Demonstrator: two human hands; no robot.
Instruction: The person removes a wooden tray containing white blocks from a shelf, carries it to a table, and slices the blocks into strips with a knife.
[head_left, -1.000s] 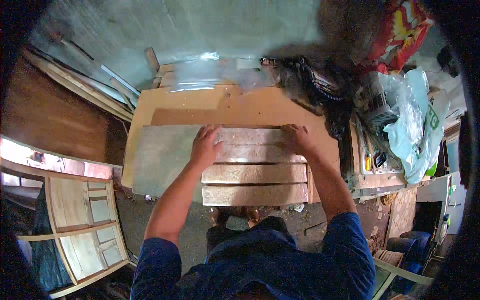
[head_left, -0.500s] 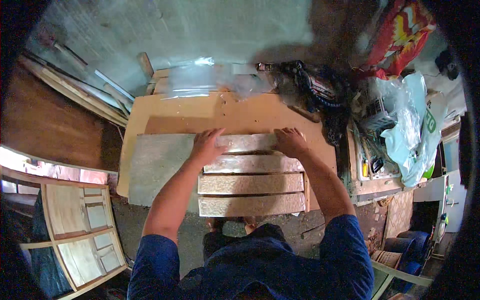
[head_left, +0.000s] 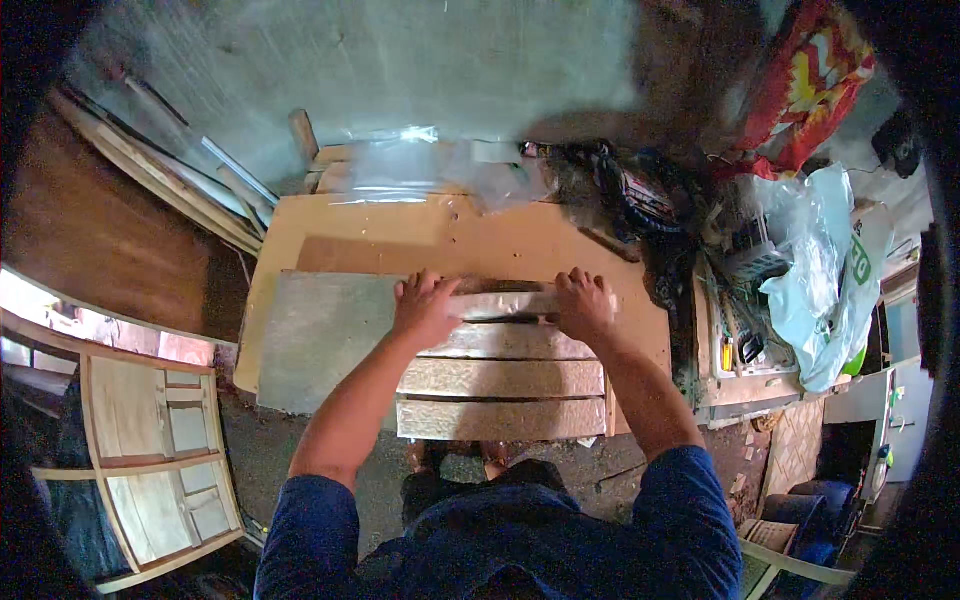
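While the L grip (head_left: 425, 312) clasps the far slat (head_left: 508, 306) toward its L end, the R grip (head_left: 588, 310) clasps it toward the R end, fingers (head_left: 428, 281) over the far edge; the slat looks tilted btwn them. Three more pale wood slats (head_left: 500, 378) lie in a row nearer the body than both grips, w/ narrow dark gaps btwn. Flat gray board (head_left: 325, 330): just L of the L grip. Beyond both grips: tan desk (head_left: 400, 225), w/ clear plastic sheeting (head_left: 385, 175) at its back. Black bundle (head_left: 650, 195): beyond & R of the R grip; pale-blue plastic bag (head_left: 815, 305) well apart, further R.
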